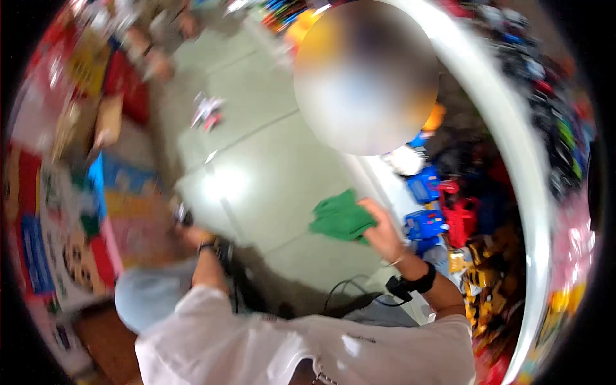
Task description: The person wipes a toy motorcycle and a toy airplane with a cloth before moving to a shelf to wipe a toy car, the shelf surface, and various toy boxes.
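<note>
My right hand (385, 236) is closed on a green cloth (343, 217), which hangs bunched in front of the fingers above the tiled floor. My left hand (190, 236) is lower and to the left, beside colourful printed boxes, and smeared by motion. At its fingertips is a small dark and silvery object (183, 213), too blurred to name; the fingers look closed around it.
Blue toys (423, 224), a red toy (459, 215) and yellow toys (481, 282) fill a white-rimmed display at right. Printed boxes (131, 218) stand at left. A small white-and-pink item (207, 112) lies on the floor (256, 160). A black cable (343, 282) loops near my legs.
</note>
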`<state>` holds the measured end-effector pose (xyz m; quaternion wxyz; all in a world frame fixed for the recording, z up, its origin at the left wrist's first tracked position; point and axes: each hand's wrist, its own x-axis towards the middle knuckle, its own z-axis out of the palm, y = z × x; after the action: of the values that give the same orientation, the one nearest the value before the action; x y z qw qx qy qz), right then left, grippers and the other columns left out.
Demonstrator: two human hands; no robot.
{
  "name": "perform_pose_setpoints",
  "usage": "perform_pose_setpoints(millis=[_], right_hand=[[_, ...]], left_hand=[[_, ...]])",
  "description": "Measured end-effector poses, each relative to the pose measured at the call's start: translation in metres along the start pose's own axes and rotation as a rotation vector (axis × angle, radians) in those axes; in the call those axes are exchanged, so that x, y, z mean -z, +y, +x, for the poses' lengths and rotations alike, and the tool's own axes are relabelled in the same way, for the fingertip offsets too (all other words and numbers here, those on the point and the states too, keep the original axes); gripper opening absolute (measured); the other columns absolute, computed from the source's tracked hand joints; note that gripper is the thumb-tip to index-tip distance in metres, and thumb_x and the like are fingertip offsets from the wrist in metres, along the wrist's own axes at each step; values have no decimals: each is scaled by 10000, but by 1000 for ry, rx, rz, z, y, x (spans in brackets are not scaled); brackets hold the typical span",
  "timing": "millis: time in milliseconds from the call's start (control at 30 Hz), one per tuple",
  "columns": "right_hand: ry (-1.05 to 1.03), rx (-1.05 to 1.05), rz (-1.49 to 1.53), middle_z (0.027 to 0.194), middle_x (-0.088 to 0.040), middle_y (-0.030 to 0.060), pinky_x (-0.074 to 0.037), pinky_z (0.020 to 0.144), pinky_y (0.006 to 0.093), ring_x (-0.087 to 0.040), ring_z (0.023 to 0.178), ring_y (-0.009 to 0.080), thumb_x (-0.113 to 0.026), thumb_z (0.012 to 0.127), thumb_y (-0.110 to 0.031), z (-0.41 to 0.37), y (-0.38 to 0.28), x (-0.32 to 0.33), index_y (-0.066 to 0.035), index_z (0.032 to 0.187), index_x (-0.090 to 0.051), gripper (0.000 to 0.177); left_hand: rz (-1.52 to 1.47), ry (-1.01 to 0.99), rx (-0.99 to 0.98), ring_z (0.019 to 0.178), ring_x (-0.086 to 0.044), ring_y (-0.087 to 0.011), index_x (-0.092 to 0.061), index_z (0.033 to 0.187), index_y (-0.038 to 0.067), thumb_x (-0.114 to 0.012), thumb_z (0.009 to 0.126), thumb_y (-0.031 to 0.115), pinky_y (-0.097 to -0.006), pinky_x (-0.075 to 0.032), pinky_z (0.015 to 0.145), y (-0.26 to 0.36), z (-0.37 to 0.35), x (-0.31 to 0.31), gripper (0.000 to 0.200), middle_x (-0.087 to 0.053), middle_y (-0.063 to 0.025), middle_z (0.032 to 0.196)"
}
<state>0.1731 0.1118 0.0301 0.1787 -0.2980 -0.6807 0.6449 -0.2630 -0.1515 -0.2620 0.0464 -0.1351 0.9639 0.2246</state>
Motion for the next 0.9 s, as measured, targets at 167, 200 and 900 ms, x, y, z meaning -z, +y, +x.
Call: perform_pose_setpoints(millis=[167, 200, 900], right_hand=[[66, 164, 72, 963, -550, -6, -451, 729, 219, -515, 871, 52, -524, 851, -7, 10, -61, -2, -10, 1109, -534, 258], [62, 157, 119, 940, -552, -12, -442, 717, 215, -508, 863, 46, -524, 847, -7, 8, -69, -2, -11, 1093, -537, 246], [205, 349, -110, 944, -627, 167, -478, 824, 334, -622, 893, 240, -613, 765, -69, -39, -184, 24, 29, 1064, -556, 320]], left_hand=[[-324, 246, -227, 959, -535, -441, -433, 1214, -7, -533, 952, 166, -500, -463, 777, 55, -42, 18, 330, -449, -305, 1127], [-342, 267, -211, 922, -537, -426, -441, 1161, -20, -524, 959, 152, -492, -452, 754, 68, -43, 14, 277, -459, -282, 1082], [-1581, -290, -1417, 912, -501, -106, -510, 1168, 11, -608, 928, 100, -229, -421, 803, 438, -419, 374, 274, -516, -44, 1103]])
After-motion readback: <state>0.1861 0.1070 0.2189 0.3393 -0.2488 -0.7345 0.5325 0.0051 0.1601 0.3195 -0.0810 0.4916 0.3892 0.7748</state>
